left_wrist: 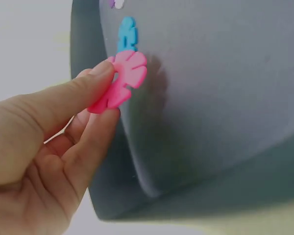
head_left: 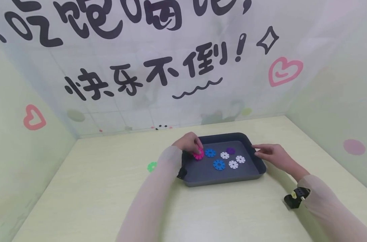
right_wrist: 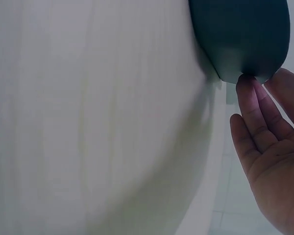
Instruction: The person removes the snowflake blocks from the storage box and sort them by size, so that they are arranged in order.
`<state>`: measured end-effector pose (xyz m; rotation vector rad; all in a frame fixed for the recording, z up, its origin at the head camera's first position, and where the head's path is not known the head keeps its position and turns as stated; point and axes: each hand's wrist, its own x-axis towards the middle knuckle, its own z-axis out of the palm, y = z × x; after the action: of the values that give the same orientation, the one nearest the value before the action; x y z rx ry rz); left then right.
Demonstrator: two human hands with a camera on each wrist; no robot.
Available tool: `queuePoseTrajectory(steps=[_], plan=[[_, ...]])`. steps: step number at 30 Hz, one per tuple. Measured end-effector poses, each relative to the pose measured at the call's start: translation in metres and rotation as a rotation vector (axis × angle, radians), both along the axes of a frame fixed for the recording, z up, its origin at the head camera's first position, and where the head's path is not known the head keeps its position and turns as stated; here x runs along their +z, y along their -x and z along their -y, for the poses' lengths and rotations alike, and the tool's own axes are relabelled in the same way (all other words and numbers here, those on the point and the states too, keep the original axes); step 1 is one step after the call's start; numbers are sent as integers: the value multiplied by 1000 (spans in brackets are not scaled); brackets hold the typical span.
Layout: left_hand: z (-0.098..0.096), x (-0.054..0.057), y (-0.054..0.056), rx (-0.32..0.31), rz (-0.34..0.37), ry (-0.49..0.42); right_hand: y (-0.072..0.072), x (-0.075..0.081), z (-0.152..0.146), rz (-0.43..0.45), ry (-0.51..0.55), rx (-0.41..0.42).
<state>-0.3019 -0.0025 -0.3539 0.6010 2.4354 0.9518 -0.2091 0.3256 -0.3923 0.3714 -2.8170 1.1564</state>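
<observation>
My left hand (head_left: 188, 142) pinches a pink snowflake building disc (left_wrist: 130, 71) between thumb and fingers. In the left wrist view the disc is tilted, over the left side of the grey tray (head_left: 201, 178). At the tray's right side, my right hand (head_left: 277, 155) holds the rim, with fingertips (right_wrist: 247, 88) against the outer wall and the thumb at the edge. Inside the tray lie two blue discs (head_left: 219, 164), three white discs (head_left: 233, 164) and a purple disc (head_left: 230, 151), which one white disc partly overlaps.
A green disc (head_left: 152, 166) lies on the pale wooden table (head_left: 95, 188), left of the tray and partly hidden by my left sleeve. Printed cloth walls (head_left: 135, 114) stand behind and at both sides. A small black device (head_left: 293, 199) sits at my right wrist.
</observation>
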Motion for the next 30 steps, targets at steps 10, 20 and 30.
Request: queuePoseTrajectory(steps=[10, 20, 30], plan=[[19, 11, 3, -86, -41, -68, 1, -1, 0, -17, -9, 15], [53, 20, -7, -103, -190, -51, 0, 0, 1, -17, -20, 18], [102, 23, -20, -43, -166, -61, 1, 2, 1, -22, -26, 22]])
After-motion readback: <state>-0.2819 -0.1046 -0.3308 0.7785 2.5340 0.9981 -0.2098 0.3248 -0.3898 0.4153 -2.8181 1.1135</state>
